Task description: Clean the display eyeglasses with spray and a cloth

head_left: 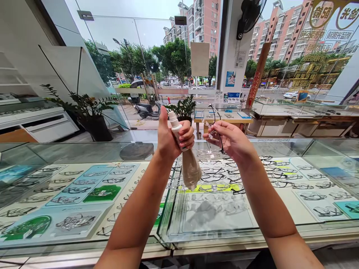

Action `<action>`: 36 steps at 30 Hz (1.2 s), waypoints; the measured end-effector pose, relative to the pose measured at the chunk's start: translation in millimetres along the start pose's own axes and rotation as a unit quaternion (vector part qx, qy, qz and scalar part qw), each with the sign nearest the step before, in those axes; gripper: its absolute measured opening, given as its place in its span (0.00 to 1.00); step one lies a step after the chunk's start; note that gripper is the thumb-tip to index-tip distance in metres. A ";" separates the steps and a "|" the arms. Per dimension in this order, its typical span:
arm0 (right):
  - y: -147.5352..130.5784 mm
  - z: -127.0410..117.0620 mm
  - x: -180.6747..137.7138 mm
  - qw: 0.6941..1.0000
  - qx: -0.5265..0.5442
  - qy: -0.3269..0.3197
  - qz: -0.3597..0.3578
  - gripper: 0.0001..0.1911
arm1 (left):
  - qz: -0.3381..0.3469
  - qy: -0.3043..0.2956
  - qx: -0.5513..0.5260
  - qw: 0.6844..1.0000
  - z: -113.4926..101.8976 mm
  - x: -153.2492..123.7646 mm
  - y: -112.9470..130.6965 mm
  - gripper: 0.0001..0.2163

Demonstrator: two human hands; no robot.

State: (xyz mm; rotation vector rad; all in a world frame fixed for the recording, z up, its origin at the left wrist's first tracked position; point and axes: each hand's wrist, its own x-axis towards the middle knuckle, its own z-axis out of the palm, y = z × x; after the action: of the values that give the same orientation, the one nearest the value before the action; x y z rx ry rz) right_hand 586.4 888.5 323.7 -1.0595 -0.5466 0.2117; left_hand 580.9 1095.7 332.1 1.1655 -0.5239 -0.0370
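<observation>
My left hand [171, 138] is wrapped round a small white spray bottle [175, 126], its nozzle pointing up and the thumb raised beside it. A grey-beige cloth [191, 170] hangs down from below the same hand. Between the fingers and thumb of my right hand [228, 138] is a pair of dark-framed eyeglasses [220, 140], held up on end to the right of the bottle. Part of the eyeglasses is hidden by my fingers. Both hands are above the glass display case [218, 239].
Many eyeglass frames [213, 175] lie inside the case under the glass. Another glass case [17, 155] stands at the left. A round dark stool [136, 150] is behind the counter. Potted plants [97, 125], a wall fan [249, 15] and a wooden display table [224, 120] stand toward the window.
</observation>
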 end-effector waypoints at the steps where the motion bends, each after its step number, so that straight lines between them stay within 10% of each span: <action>1: 0.0 0.2 0.0 1.000 -0.002 -0.001 0.001 0.19 | 0.000 -0.016 0.006 1.000 -2.1 0.5 -1.6 0.40; 13: 6.5 1.8 0.6 0.998 -0.043 -0.048 -0.006 0.20 | 0.172 0.151 0.293 0.928 1.0 7.9 -32.8 0.39; 22: 9.2 4.0 2.1 0.999 -0.025 -0.044 0.011 0.21 | 0.208 0.149 0.299 0.919 4.4 3.6 -28.8 0.39; 29: 9.8 0.3 7.7 0.997 0.043 0.051 -0.028 0.19 | 0.143 -0.018 0.403 0.904 1.4 -1.0 -36.4 0.37; 36: 7.5 1.9 5.2 0.998 0.026 0.058 -0.029 0.15 | 0.167 0.061 0.376 0.909 8.3 -5.9 -24.5 0.32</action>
State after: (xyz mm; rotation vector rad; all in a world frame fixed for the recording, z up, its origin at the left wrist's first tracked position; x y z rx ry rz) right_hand 590.5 895.8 319.6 -0.9975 -0.4645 0.1124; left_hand 578.1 1080.3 310.7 1.7968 -0.6417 0.5785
